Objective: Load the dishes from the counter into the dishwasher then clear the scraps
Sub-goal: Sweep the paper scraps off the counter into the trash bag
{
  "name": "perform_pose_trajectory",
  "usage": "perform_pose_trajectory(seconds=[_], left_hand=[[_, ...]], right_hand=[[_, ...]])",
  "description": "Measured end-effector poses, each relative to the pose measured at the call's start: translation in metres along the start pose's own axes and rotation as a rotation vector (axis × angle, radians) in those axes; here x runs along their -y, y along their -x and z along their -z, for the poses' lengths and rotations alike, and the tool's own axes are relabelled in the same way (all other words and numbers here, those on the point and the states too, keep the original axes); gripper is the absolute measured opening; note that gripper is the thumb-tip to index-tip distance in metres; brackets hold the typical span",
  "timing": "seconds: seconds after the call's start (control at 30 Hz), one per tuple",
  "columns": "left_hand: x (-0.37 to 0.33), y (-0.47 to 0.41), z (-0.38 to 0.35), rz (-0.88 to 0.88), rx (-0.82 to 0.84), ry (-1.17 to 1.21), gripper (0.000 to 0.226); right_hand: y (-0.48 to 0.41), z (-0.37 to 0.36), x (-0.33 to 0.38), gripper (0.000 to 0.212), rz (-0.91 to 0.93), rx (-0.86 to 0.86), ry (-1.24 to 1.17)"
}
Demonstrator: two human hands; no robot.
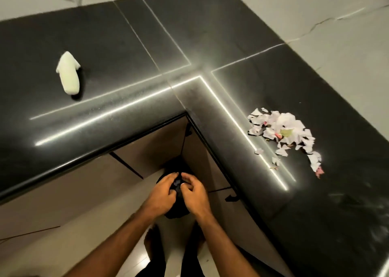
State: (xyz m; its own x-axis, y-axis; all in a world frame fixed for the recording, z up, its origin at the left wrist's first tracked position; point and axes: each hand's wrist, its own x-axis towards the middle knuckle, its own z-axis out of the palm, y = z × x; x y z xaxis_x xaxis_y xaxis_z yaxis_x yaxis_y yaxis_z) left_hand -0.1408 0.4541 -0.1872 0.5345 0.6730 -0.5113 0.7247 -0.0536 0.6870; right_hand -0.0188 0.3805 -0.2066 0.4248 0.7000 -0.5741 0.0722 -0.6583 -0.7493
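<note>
Black stone desk (pixel 126 45), no dishes in view; loading judged done. Paper scraps (pixel 282 129) heaped at right, uncleared. Left hand (pixel 162 194), right hand (pixel 195 194): fingers (pixel 171 176) clenched on dark bag (pixel 179 210) below desk corner.

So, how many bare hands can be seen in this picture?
2. The left hand and the right hand are close together below the glossy black stone counter's inner corner, both gripping a crumpled black bag. None seems hidden.

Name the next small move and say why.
Probably pull the bag open: the left hand and right hand both grip it below the counter edge, while the scraps lie piled on top, not yet cleared.
</note>
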Motion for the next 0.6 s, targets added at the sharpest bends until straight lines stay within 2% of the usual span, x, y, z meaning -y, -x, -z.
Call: perform_pose_trajectory(seconds=[0.27, 0.47, 0.6], left_hand=[[-0.072, 0.052, 0.046, -0.271, -0.011, -0.049, 0.063], [-0.109, 0.063, 0.056, -0.44, 0.009, -0.094, 0.055], [-0.133, 0.061, 0.048, -0.513, 0.051, -0.144, 0.047]], right_hand=[[0.08, 0.06, 0.055, 0.041, 0.199, -0.188, -0.046], [0.115, 0.098, 0.063, 0.038, 0.32, -0.366, -0.074], [0.123, 0.118, 0.042, 0.039, 0.383, -0.445, 0.088]])
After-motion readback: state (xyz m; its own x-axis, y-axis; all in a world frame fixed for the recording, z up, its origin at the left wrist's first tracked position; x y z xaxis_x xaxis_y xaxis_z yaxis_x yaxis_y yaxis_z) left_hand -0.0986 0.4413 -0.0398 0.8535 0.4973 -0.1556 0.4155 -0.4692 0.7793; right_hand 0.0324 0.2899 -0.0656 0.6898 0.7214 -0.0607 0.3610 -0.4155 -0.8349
